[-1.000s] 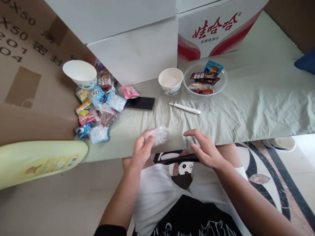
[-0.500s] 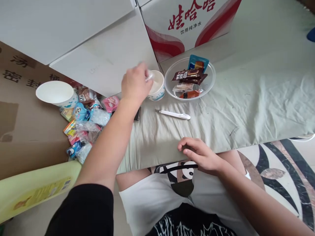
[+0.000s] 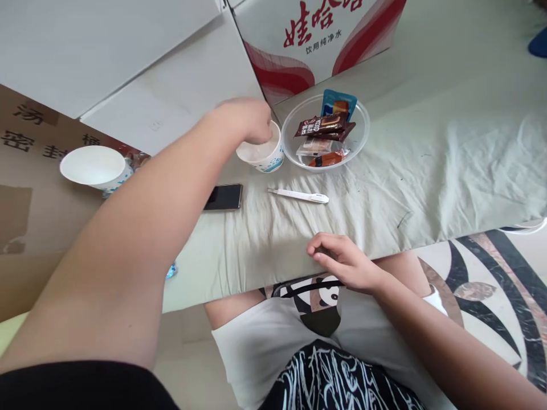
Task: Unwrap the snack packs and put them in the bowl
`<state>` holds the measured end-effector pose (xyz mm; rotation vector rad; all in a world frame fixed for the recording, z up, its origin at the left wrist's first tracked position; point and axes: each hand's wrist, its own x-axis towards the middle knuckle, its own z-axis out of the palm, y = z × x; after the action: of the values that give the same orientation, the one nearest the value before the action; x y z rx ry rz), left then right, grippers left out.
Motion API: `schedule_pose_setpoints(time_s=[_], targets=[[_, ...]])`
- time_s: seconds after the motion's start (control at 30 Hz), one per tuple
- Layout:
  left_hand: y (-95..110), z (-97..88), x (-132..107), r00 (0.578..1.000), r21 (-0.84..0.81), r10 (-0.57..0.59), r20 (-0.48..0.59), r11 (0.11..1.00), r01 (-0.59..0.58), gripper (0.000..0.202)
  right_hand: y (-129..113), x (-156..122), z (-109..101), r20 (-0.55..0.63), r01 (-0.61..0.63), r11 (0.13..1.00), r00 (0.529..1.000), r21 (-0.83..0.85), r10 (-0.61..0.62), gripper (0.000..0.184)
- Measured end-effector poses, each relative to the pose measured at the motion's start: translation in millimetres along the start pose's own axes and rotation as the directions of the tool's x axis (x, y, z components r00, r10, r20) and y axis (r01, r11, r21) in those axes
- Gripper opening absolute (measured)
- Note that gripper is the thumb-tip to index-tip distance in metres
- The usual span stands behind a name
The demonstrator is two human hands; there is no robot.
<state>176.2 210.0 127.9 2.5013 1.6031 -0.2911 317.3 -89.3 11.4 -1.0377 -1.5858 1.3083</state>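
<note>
My left hand (image 3: 248, 118) reaches far forward over a small white paper cup (image 3: 268, 160); its fingers curl down into the cup's mouth, and their tips and anything in them are hidden. My right hand (image 3: 342, 262) rests at the near edge of the pale green cloth (image 3: 427, 171), fingers loosely curled with nothing in them. To the right of the cup stands a clear plastic bowl (image 3: 362, 122) holding several snack packets. A white pen-like stick (image 3: 299, 196) lies on the cloth between the cup and my right hand.
A black phone (image 3: 223, 197) lies left of the stick. A second white paper bowl (image 3: 94, 167) sits at the left by a brown cardboard box (image 3: 25, 188). White cartons and a red-and-white box (image 3: 316, 40) stand behind. My arm hides the snack pile.
My left hand went from in front of me, holding a clear wrapper, out to the paper cup and now dips into it. My right hand's fingers have curled in. The view tilted.
</note>
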Motion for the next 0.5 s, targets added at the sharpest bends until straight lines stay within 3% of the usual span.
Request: schedule_pose_setpoints(time_s=[0.03, 0.1, 0.17, 0.3, 0.4, 0.5], targets=[[3, -11.0, -17, 0.999, 0.028, -0.036, -0.001, 0.999, 0.036, 0.027, -1, 0, 1, -0.018, -0.020, 1.000, 1.000, -0.002, 0.020, 0.016], [-1, -23.1, -56, 0.985, -0.043, -0.054, -0.161, 0.998, 0.048, 0.035, -1, -1, 3, -0.050, -0.043, 0.999, 0.998, -0.011, 0.043, 0.018], [-22, -20.7, -95, 0.941, -0.088, -0.151, -0.304, 0.988, 0.130, 0.029, -1, -2, 7, -0.078, -0.064, 0.998, 0.995, -0.027, 0.062, 0.020], [-101, 10.3, -165, 0.836, -0.271, -0.365, -0.409, 0.924, 0.271, 0.019, 2, -6, 15, -0.139, -0.146, 0.986, 0.981, -0.085, 0.133, 0.029], [-160, 38.3, -221, 0.757, -0.344, -0.534, -0.377, 0.839, 0.421, 0.017, 4, -6, 20, -0.180, -0.207, 0.967, 0.967, -0.147, 0.179, 0.033], [-194, 68.1, -274, 0.707, -0.274, -0.637, -0.307, 0.771, 0.575, 0.031, 3, -4, 26, -0.205, -0.236, 0.941, 0.960, -0.241, 0.188, 0.031]])
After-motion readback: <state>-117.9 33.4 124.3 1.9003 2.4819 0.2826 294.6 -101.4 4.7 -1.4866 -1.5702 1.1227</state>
